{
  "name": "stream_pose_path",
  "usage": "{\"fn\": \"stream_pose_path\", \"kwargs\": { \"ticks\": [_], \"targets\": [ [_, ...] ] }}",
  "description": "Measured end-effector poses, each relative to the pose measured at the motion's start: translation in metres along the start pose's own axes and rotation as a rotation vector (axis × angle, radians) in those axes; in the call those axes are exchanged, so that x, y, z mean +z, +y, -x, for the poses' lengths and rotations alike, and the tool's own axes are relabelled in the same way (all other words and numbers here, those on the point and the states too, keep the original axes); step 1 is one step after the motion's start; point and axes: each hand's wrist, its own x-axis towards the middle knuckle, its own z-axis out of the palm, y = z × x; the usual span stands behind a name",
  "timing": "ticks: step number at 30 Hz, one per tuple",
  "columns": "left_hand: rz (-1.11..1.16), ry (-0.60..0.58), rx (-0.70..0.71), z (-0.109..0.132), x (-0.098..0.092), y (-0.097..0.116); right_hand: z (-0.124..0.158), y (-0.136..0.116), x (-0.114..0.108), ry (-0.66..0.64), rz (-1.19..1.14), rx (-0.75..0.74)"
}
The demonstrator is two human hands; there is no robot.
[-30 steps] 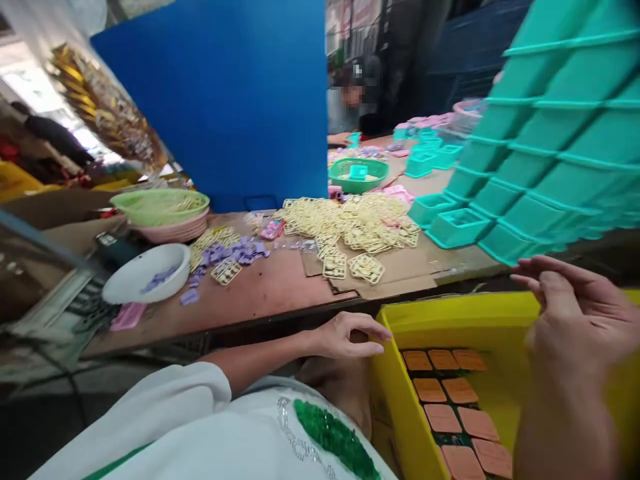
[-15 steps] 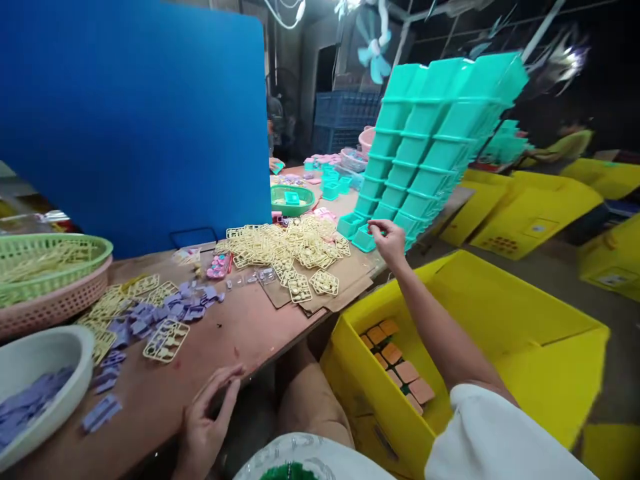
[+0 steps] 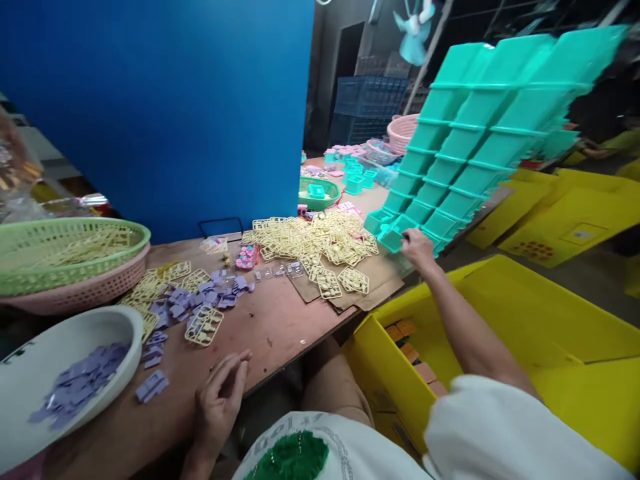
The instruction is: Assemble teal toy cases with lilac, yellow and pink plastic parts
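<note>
Nested teal plastic boxes [image 3: 500, 133] stand in tall, leaning columns at the right end of the table. My right hand [image 3: 419, 252] is at their low near end, its fingers pinched at the rim of a teal box [image 3: 393, 239]; the fingertips are partly hidden. My left hand [image 3: 223, 393] rests by the table's front edge, fingers loosely bent and thumb apart, with nothing visible in it. Ahead of it lie loose purple plastic parts [image 3: 183, 300] and a cream part frame [image 3: 204, 325]. A heap of cream part frames [image 3: 315, 237] covers the cardboard in the middle.
A white bowl [image 3: 131, 363] of purple parts and a green basket [image 3: 143, 235] over a pink one stand at left. A tall blue panel [image 3: 175, 120] rises behind the table. Beside my right arm is an open yellow carton [image 3: 525, 313] holding orange-topped pieces.
My view has swung left, so everything appears further right. My right hand stays by the low end of the teal boxes, and my left hand stays near the table edge.
</note>
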Motion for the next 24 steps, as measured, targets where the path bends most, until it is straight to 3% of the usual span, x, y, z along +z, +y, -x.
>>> {"fn": "stream_pose_path", "kwargs": {
  "ticks": [2,4,6,9,12,14,16,19,21,24],
  "targets": [
    [0.122,-0.006,-0.188,-0.002,-0.001,0.002,0.017,-0.008,-0.013,-0.068,-0.058,-0.114],
    [0.268,-0.072,-0.324,-0.011,0.001,0.008,0.040,-0.032,-0.019,-0.218,-0.233,-0.353],
    [0.341,-0.191,-0.298,-0.028,0.001,0.014,0.070,-0.072,-0.018,-0.402,-0.463,-0.676],
    [0.376,-0.383,-0.152,-0.053,-0.010,0.014,0.123,-0.148,-0.002,-0.643,-0.621,-1.130],
    [0.293,-0.514,-0.102,-0.059,-0.027,0.003,0.167,-0.211,0.030,-0.626,-0.728,-1.419],
    [0.207,-0.434,-0.108,-0.052,-0.031,-0.009,0.184,-0.234,0.059,-0.516,-0.752,-1.478],
    [0.125,-0.266,-0.108,-0.042,-0.027,-0.022,0.190,-0.245,0.086,-0.431,-0.711,-1.463],
    [-0.012,-0.114,-0.070,-0.033,-0.017,-0.033,0.191,-0.248,0.103,-0.350,-0.645,-1.374],
    [-0.125,-0.084,0.000,-0.035,-0.017,-0.028,0.193,-0.252,0.090,-0.274,-0.665,-1.299],
    [-0.252,0.018,0.196,-0.049,-0.030,-0.002,0.216,-0.274,0.039,-0.241,-0.796,-1.228]
  ]
}}
